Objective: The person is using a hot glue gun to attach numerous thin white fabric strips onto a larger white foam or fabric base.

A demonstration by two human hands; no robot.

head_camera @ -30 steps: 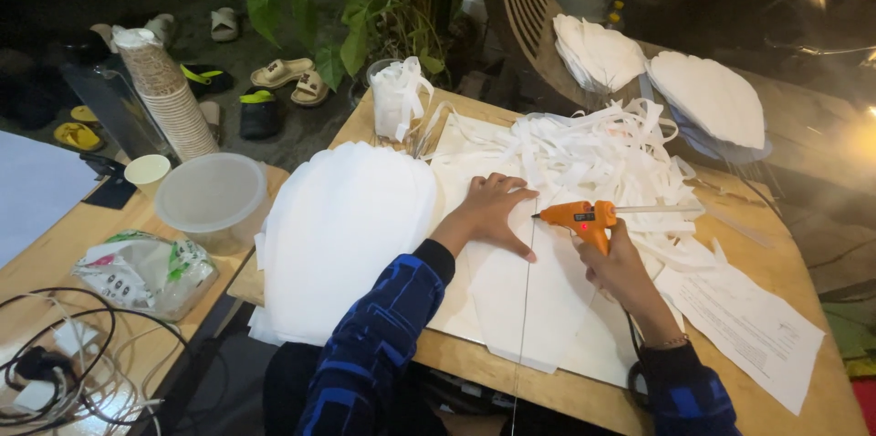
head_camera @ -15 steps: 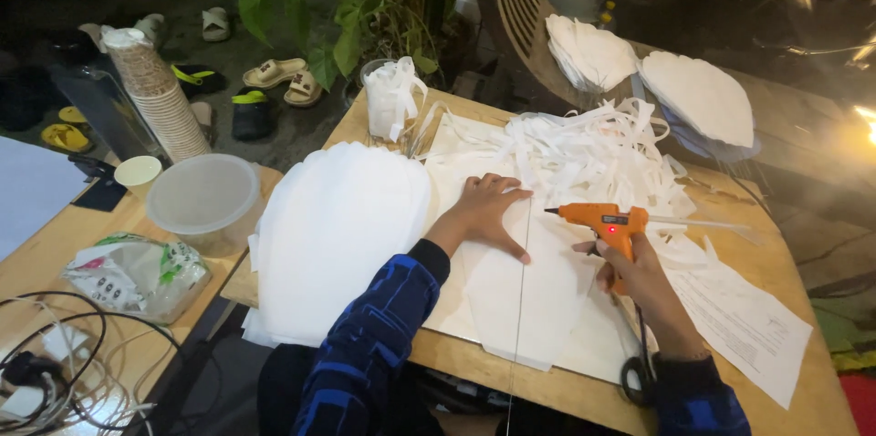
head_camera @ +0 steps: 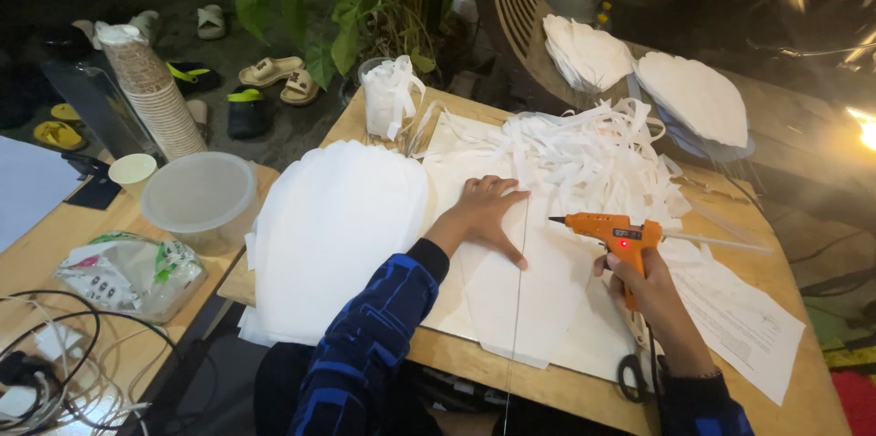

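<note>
My left hand lies flat, fingers spread, on a white cut sheet on the wooden table. My right hand grips the handle of an orange glue gun, its nozzle pointing left above the sheet, a white glue stick poking out behind. Left of the sheet lies a stack of white scalloped sheets. A heap of white paper strips lies behind the hands.
A clear cup of strips stands at the far table edge. Printed papers lie at right, black scissors near the front edge. On the left table: a plastic tub, stacked paper cups, a bag, cables. More white stacks behind.
My right hand has drawn the glue gun to the right and lifted it off the sheet's seam. My left hand stays pressed on the sheet.
</note>
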